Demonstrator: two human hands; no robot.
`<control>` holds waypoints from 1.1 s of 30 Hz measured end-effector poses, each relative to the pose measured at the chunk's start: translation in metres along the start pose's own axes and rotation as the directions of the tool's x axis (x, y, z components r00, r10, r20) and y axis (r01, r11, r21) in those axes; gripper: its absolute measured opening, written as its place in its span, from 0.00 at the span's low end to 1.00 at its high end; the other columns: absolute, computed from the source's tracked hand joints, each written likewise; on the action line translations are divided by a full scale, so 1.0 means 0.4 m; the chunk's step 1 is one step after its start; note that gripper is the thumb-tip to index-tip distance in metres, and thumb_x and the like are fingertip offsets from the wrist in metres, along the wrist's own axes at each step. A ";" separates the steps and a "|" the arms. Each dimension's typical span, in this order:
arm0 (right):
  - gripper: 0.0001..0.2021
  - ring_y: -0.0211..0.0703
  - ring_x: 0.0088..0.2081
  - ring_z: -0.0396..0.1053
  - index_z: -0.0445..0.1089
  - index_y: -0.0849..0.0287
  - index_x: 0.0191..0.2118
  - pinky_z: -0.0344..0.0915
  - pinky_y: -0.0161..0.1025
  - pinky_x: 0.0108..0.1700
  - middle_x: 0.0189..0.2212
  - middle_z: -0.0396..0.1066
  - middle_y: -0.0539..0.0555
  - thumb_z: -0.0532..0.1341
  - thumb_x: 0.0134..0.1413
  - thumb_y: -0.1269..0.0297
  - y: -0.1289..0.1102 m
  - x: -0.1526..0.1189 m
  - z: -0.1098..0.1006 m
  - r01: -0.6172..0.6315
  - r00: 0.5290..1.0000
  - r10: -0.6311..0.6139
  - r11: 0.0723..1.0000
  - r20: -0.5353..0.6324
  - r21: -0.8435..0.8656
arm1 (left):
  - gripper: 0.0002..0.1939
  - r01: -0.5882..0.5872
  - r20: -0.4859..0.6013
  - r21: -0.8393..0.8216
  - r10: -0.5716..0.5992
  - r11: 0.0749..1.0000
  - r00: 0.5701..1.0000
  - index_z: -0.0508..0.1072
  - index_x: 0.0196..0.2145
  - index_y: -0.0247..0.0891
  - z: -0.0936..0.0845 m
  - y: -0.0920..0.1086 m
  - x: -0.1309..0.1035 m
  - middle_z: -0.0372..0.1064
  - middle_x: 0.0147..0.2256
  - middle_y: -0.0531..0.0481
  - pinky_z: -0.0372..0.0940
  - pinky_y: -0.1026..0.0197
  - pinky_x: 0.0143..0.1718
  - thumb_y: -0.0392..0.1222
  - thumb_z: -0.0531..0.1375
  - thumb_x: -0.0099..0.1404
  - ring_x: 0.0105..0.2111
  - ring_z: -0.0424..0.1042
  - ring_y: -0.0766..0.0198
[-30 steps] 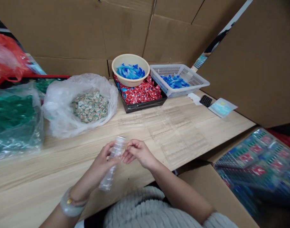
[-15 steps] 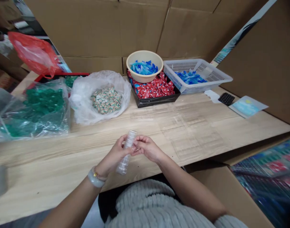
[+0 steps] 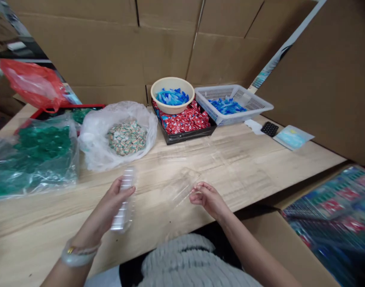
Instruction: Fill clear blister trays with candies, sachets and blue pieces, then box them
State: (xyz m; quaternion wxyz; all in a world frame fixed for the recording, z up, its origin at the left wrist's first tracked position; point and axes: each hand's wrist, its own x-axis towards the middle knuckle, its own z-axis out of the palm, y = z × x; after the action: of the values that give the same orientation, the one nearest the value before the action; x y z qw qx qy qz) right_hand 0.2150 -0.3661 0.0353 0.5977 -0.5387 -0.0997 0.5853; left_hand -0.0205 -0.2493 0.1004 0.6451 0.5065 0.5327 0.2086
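My left hand (image 3: pixel 112 201) is closed around a stack of clear plastic trays (image 3: pixel 122 211), long and narrow with ridged compartments, held tilted over the table. To the right, my right hand (image 3: pixel 208 199) pinches the end of a single clear plastic tray (image 3: pixel 182 189). That tray is smeared by motion and hard to make out against the wood. A gap of bare table separates the two hands.
Along the back stand a bag of green pieces (image 3: pixel 45 143), a white bag of small packets (image 3: pixel 127 137), a black tray of red packets (image 3: pixel 185 121) under a cream bowl (image 3: pixel 173 107), and a white basket (image 3: pixel 254 107) with blue pieces. An open carton (image 3: pixel 269 235) sits below right.
My hands have moved apart, the left going left with the stack, the right going right. One clear tray has come away from the stack into my right hand. The view has shifted slightly.
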 end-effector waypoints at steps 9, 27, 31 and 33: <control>0.18 0.34 0.16 0.66 0.60 0.59 0.31 0.62 0.31 0.18 0.19 0.66 0.44 0.65 0.36 0.56 0.105 -0.056 0.112 -0.044 0.979 0.088 0.972 0.184 -0.232 | 0.36 -0.003 0.112 0.256 -0.027 0.967 0.993 0.63 0.47 0.35 0.022 -0.084 -0.079 0.64 0.46 0.41 0.62 0.56 0.39 0.49 0.66 0.39 0.41 0.65 0.53; 0.16 0.34 0.17 0.66 0.61 0.62 0.25 0.65 0.32 0.20 0.16 0.67 0.46 0.64 0.36 0.55 0.112 -0.054 0.327 -0.070 0.890 0.185 0.959 0.418 -0.275 | 0.35 -0.120 -0.010 0.188 0.124 0.975 0.992 0.62 0.48 0.36 -0.023 -0.128 -0.099 0.57 0.50 0.40 0.59 0.53 0.45 0.47 0.65 0.42 0.48 0.60 0.51; 0.16 0.36 0.17 0.67 0.60 0.62 0.26 0.64 0.32 0.19 0.16 0.68 0.48 0.64 0.37 0.55 0.089 -0.113 0.238 -0.051 0.978 0.083 0.985 0.193 -0.167 | 0.28 -0.003 0.153 0.006 0.002 1.000 0.988 0.61 0.48 0.38 -0.025 -0.091 -0.094 0.65 0.43 0.46 0.61 0.60 0.40 0.47 0.61 0.50 0.40 0.66 0.60; 0.14 0.36 0.18 0.68 0.60 0.61 0.26 0.65 0.32 0.20 0.17 0.68 0.48 0.64 0.38 0.58 0.090 -0.163 0.143 0.012 0.999 -0.009 0.996 0.042 -0.088 | 0.27 0.067 0.143 -0.052 -0.059 0.996 0.988 0.62 0.47 0.41 -0.062 -0.080 -0.087 0.65 0.44 0.49 0.61 0.64 0.36 0.45 0.62 0.50 0.38 0.67 0.63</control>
State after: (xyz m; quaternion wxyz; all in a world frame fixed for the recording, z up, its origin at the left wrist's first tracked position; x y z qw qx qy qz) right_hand 0.1314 -0.3980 0.0641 0.5742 -0.5518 -0.1407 0.5882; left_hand -0.0634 -0.2795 0.0911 0.7016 0.4845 0.4952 0.1669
